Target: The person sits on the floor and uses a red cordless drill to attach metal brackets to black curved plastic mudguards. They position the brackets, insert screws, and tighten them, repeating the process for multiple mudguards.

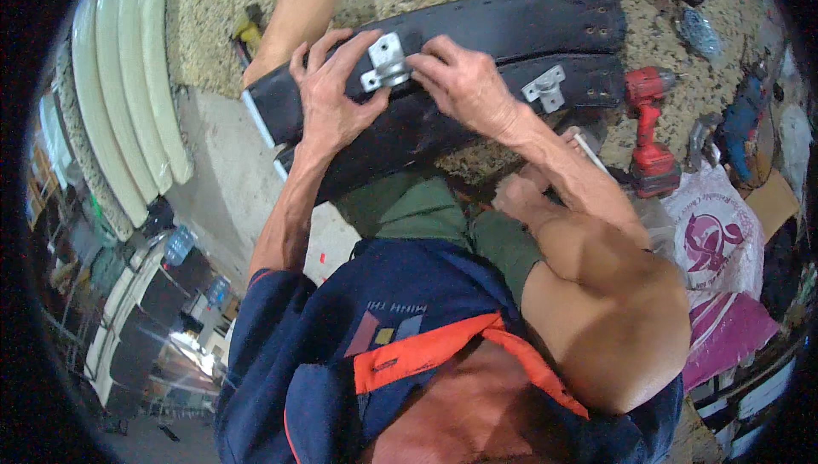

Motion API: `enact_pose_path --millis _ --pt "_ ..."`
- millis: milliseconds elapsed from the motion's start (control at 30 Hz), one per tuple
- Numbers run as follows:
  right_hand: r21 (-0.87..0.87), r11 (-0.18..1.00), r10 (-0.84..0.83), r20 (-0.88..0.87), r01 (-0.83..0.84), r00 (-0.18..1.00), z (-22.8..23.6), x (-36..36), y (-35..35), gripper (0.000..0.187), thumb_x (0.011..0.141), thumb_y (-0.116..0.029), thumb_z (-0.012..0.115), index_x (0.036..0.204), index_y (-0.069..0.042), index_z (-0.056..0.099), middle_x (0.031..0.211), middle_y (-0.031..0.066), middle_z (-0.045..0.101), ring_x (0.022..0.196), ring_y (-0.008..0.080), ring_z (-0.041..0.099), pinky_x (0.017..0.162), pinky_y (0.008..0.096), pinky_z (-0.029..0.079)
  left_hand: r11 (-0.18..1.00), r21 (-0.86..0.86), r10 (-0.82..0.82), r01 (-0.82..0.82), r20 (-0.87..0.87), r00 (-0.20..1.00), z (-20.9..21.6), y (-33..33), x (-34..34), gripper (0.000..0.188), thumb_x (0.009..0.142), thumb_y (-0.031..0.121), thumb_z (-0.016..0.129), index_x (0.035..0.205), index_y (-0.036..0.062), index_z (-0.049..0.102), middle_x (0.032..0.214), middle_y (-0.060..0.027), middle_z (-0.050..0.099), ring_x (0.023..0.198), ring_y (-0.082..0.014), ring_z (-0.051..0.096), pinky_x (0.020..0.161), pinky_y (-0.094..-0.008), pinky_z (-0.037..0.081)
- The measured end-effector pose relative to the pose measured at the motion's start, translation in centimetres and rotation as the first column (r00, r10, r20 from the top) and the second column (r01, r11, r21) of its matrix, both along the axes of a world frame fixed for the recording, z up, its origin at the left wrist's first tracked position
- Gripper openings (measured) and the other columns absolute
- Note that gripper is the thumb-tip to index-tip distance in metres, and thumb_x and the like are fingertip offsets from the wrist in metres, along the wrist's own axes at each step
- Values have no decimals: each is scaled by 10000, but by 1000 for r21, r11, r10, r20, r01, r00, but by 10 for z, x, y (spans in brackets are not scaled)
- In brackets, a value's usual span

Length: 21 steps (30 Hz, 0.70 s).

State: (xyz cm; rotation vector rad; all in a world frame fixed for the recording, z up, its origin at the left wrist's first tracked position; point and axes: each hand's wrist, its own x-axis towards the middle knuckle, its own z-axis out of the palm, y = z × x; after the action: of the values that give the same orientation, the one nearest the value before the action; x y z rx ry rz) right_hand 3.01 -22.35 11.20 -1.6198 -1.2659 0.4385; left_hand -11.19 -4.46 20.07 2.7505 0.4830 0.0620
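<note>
Silver bracket [388, 57] has its tab pointing up-frame, left fingers [354, 49] holding it, right fingers [431, 67] narrow beside it (can't tell what's pinched); long black panels [511, 25] slant up rightward, red drill [649, 127] frame right.

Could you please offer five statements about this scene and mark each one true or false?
1. The person's left grip has thumb and fingers at a metal bracket. True.
2. The right grip rests on the red cordless drill. False: its fingertips are at that same bracket.
3. A second metal bracket lies on the nearer black padded piece. True.
4. The pale curved strips lie right of the drill. False: they are at the picture's far left.
5. The white sack has a green print. False: the print is purple.
</note>
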Motion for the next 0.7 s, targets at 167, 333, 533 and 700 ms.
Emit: enact_pose_path --millis 167,333,533,700 --pt "-121 978 177 56 -170 983 -3 5 -6 160 898 -57 646 1041 10 621 1016 219 621 850 440 722 730 519 634 1000 -9 25 -25 -37 999 2 -6 7 746 654 140 850 1387 164 716 1355 -36 726 1346 -273 604 1227 -525 318" --pt "-172 974 166 94 -148 982 7 15 -1 132 878 -119 687 904 7 658 957 190 663 832 407 746 695 503 625 1000 -19 -9 8 -47 999 9 -9 9 803 656 84 865 1432 148 669 1415 -37 697 1399 -303 561 1266 -551 256" --pt "-115 949 -285 99 295 953 14 71 -69 277 922 -313 774 811 -61 742 772 155 705 722 370 731 678 506 604 1000 -10 -15 14 -71 997 5 -6 4 839 639 70 865 1449 143 655 1430 -42 689 1405 -301 559 1271 -548 257" --pt "-360 219 -825 428 907 369 -33 260 -196 302 896 -289 764 1059 -42 827 902 203 793 866 385 786 798 473 598 1000 -3 -12 11 -47 999 8 -9 7 849 645 64 852 1465 152 650 1429 -46 690 1411 -297 555 1279 -561 248"
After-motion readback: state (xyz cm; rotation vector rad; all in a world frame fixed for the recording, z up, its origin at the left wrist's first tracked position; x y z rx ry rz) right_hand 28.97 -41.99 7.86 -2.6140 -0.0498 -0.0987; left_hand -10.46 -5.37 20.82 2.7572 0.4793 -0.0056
